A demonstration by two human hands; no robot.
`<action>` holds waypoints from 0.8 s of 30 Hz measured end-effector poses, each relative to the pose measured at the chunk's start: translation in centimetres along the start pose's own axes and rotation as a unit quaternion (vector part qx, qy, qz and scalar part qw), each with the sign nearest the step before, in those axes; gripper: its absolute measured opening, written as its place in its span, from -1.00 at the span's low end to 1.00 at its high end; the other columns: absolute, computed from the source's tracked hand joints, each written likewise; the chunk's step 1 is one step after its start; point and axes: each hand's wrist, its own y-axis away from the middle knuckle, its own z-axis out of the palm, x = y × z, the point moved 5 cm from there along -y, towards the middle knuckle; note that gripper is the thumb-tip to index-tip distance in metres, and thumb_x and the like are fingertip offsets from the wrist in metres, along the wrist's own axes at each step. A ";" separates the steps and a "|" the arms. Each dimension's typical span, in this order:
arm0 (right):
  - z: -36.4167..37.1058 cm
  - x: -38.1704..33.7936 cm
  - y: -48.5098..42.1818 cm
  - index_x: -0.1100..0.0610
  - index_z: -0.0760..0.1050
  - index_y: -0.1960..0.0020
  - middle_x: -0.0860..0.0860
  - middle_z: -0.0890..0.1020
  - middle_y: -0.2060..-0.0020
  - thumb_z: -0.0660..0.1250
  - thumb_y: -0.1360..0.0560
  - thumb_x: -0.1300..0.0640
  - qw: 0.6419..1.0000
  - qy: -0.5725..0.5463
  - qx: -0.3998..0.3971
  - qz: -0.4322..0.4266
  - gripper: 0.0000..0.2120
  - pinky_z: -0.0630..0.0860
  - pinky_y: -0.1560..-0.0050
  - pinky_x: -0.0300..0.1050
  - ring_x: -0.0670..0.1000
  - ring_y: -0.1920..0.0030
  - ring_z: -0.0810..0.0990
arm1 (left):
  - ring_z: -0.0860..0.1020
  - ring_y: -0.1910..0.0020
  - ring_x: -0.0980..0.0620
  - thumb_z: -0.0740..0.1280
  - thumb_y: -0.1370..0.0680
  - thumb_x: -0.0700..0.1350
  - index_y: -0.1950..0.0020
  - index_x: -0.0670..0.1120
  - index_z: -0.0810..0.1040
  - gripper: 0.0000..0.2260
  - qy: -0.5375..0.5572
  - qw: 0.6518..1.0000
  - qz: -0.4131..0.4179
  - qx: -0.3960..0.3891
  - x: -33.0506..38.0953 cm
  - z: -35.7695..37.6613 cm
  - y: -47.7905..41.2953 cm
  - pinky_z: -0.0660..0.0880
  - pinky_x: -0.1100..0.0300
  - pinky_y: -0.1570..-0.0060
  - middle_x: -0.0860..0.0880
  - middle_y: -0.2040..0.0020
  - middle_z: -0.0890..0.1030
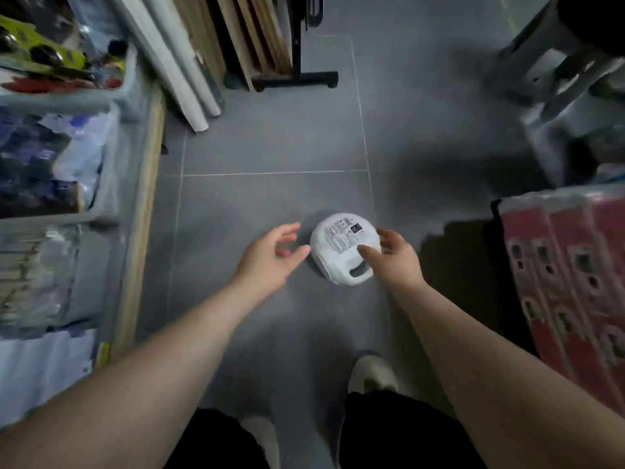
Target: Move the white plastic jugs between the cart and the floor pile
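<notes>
- We see a white rounded plastic jug (343,247) lying on the grey tiled floor (270,147), label side up, with black print on the label and a moulded handle opening at its near end.
- Jug sits just right of frame centre, between the two hands, close to a tile joint.
- Left hand (270,257): fingers spread and loosely bent, grip released, holding nothing. It is just beside the jug's left side; thumb tip looks very near the jug wall, but we can't tell if it touches.
- Right hand (394,255): fingers loosely spread over the jug's right side and handle end, grip released, nothing clasped. One finger overlaps the jug's top near the handle; contact looks likely but blur stops us confirming.
- Both bare forearms reach in from the bottom corners of the frame.
- Near bottom edge: two pale shoes (372,374) and dark trouser legs, standing on the floor just behind the jug.
- Left side: stacked translucent storage bins (61,164) with mixed contents, blurred; a wooden strip runs along the floor beside them.
- Top left of centre: white rolled tubes (176,62) and wooden boards (247,35) leaning, next to a black stand base (297,79).
- Right: red shrink-wrapped packs (571,272), well apart from the jug; a grey plastic stool (554,62) above them.
</notes>
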 end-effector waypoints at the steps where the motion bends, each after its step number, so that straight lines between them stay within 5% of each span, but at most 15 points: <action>1: 1.1 2.2 -2.5 0.11 0.32 -0.47 0.06 0.49 -0.32 0.42 -0.50 0.13 1.000 -0.012 -0.004 0.011 -0.42 0.41 0.36 -0.51 -0.26 0.33 0.47 | 0.45 0.23 0.25 0.42 -0.53 -0.06 -0.36 0.03 0.48 -0.60 0.002 1.000 -0.004 -0.003 -1.6 1.8 -2.4 0.40 0.38 0.22 0.08 -0.13 0.55; 3: 2.8 6.0 -6.8 0.05 0.26 -0.51 0.00 0.47 -0.32 0.47 -0.46 0.07 0.999 -0.030 -0.006 0.020 -0.31 0.41 0.31 -0.55 -0.26 0.30 0.51 | 0.49 0.17 0.18 0.41 -0.53 -0.05 -0.39 0.04 0.45 -0.57 0.002 1.000 -0.008 -0.007 -4.7 5.1 -7.0 0.40 0.29 0.09 0.06 -0.15 0.54; 4: 3.6 7.6 -8.6 -0.01 0.23 -0.52 -0.04 0.45 -0.33 0.50 -0.41 -0.03 0.999 -0.028 -0.005 0.018 -0.23 0.47 0.11 -0.51 -0.16 0.15 0.59 | 0.52 0.10 0.12 0.42 -0.53 -0.04 -0.41 0.05 0.43 -0.55 0.005 1.000 -0.012 -0.011 -6.1 6.6 -8.9 0.41 0.26 0.02 0.04 -0.17 0.54; 6: 5.2 10.7 -12.0 -0.17 0.15 -0.52 -0.02 0.40 -0.41 0.49 -0.17 -0.35 1.000 0.001 0.006 0.012 0.02 0.42 -0.34 -0.10 0.04 -0.30 0.50 | 0.56 -0.05 0.01 0.42 -0.52 -0.01 -0.45 0.08 0.38 -0.49 0.012 0.999 -0.025 -0.025 -8.7 9.3 -12.2 0.47 0.17 -0.12 0.02 -0.22 0.52; 8: 6.8 13.6 -14.9 -0.26 0.08 -0.51 -0.01 0.32 -0.47 0.46 0.04 -0.47 1.000 -0.012 -0.001 0.018 0.19 0.32 -0.43 0.12 0.05 -0.45 0.32 | 0.54 -0.15 0.03 0.44 -0.50 0.03 -0.50 0.08 0.32 -0.41 0.018 0.998 -0.029 -0.044 -10.6 11.7 -14.7 0.45 0.13 -0.24 0.06 -0.24 0.47; 10: 7.8 14.7 -16.7 -0.21 0.09 -0.52 -0.01 0.38 -0.45 0.57 0.02 -0.34 0.994 -0.105 -0.029 0.001 0.21 0.35 -0.41 0.15 0.04 -0.43 0.37 | 0.54 -0.18 0.13 0.46 -0.48 0.04 -0.53 0.05 0.27 -0.34 0.069 0.995 -0.032 -0.063 -11.9 13.8 -16.8 0.46 0.23 -0.22 0.10 -0.28 0.47; 13: 8.2 15.7 -18.9 -0.03 0.06 -0.56 -0.01 0.55 -0.30 0.70 -0.02 -0.07 0.971 -0.231 -0.056 0.013 0.28 0.45 -0.34 0.12 0.03 -0.25 0.56 | 0.57 0.02 0.28 0.42 -0.53 -0.07 -0.56 0.08 0.17 -0.33 0.167 0.978 -0.075 -0.104 -12.8 16.1 -18.8 0.50 0.44 0.13 0.15 -0.16 0.55; 16: 8.3 15.9 -19.8 0.04 0.25 -0.49 0.03 0.62 -0.21 0.69 -0.07 0.02 0.964 -0.260 -0.063 0.002 0.09 0.52 -0.25 0.15 0.07 -0.18 0.62 | 0.63 0.03 0.19 0.47 -0.48 -0.04 -0.54 0.18 0.15 -0.26 0.206 0.970 -0.083 -0.104 -13.5 16.9 -19.7 0.59 0.18 0.05 0.15 -0.13 0.61; 20: 8.0 14.6 -19.1 0.00 0.48 -0.21 -0.01 0.70 0.01 0.61 -0.23 0.25 0.964 -0.261 -0.046 -0.019 -0.39 0.63 0.00 -0.02 0.03 -0.03 0.68 | 0.66 0.08 0.17 0.49 -0.46 -0.06 -0.53 0.15 0.20 -0.27 0.231 0.964 -0.095 -0.087 -13.5 16.3 -19.3 0.60 0.20 0.12 0.12 -0.10 0.63; 24: 6.9 10.2 -16.9 -0.01 0.49 -0.22 -0.01 0.71 0.01 0.61 -0.25 0.23 0.967 -0.242 -0.062 -0.041 -0.40 0.63 0.05 -0.03 0.02 0.00 0.69 | 0.65 0.17 0.18 0.47 -0.46 0.01 -0.50 0.26 0.20 -0.30 0.247 0.960 -0.114 -0.072 -10.2 12.6 -16.5 0.58 0.13 0.29 0.21 -0.05 0.62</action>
